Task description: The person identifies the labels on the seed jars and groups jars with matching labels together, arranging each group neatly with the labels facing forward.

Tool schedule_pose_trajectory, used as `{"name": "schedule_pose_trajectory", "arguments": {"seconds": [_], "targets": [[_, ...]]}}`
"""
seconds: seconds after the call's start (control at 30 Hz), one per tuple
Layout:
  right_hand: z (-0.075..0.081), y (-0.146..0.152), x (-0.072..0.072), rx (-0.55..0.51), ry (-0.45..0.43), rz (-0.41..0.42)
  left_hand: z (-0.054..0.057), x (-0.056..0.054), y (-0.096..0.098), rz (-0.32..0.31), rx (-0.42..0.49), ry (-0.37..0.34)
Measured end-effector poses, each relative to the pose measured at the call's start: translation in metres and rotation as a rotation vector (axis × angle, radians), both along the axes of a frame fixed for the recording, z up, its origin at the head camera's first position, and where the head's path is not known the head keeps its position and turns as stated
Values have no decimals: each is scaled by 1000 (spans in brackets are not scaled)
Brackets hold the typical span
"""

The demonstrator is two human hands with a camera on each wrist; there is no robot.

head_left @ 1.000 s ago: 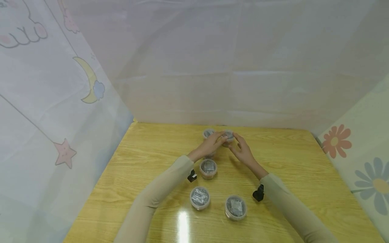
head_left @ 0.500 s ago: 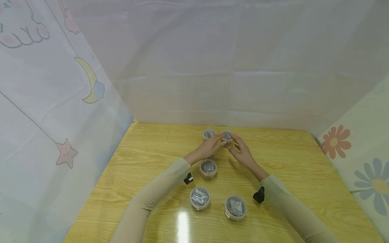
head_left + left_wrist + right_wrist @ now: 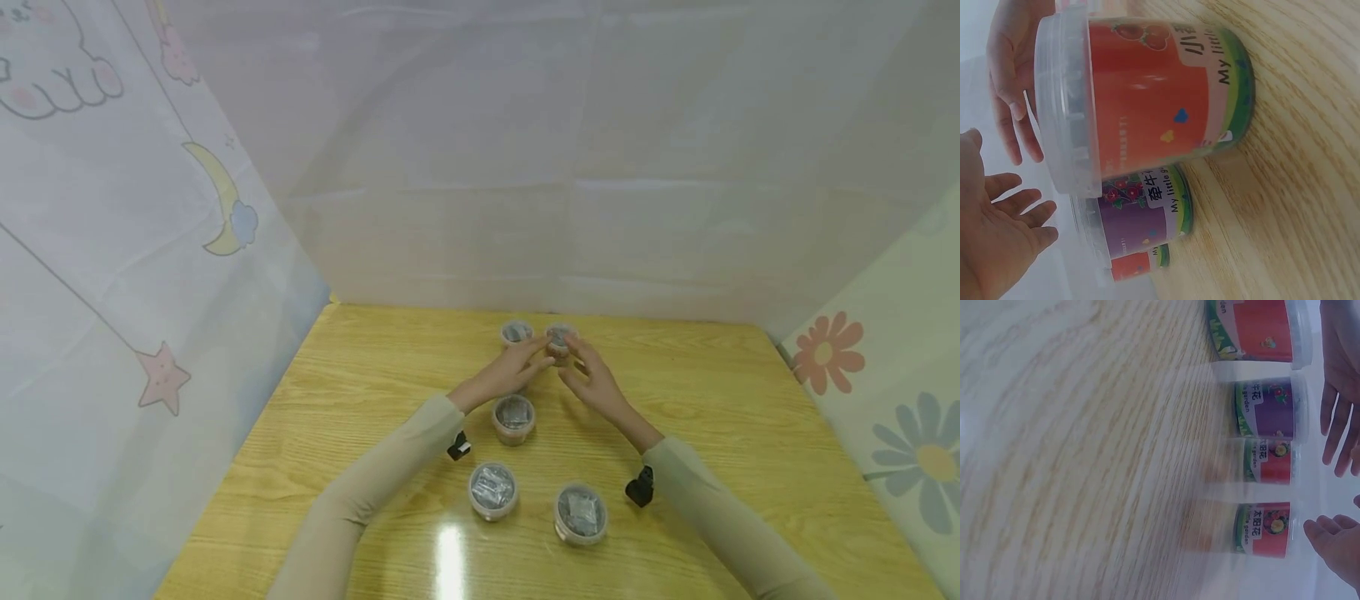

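Observation:
Both hands hover around a lidded plastic cup at the far right of the group. It stands upright on the table; its red label shows in the right wrist view. My left hand is just left of it, fingers extended. My right hand is on its right with relaxed fingers, fingertips close to the lid. Whether they touch it cannot be told. In the left wrist view a red-labelled cup stands before a purple-labelled cup, which my left hand mostly hides in the head view.
A column of cups runs toward me: a back cup, then a middle cup. Nearer stand a front left cup and a front right cup. Cloth walls enclose the wooden table.
Fingers that were around the far right cup have loosened from it. My left hand has drawn slightly back to the left. The other cups have not moved.

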State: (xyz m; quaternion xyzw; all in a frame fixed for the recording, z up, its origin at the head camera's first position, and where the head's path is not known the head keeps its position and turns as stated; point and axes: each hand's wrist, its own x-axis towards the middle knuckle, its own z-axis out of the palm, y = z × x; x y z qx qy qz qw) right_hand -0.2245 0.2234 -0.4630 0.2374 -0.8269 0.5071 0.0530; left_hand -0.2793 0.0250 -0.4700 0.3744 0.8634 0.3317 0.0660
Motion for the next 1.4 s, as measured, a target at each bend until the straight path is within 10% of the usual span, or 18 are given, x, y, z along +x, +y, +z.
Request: {"name": "schedule_pose_trajectory", "arguments": {"seconds": [0.97,1.4], "targets": [[2,-11,8,25,11,148,-8,4,-23,-32,-10,17],[-28,-9,-3,37,-18,133,-5,13,-33,-55,-27,7]]}}
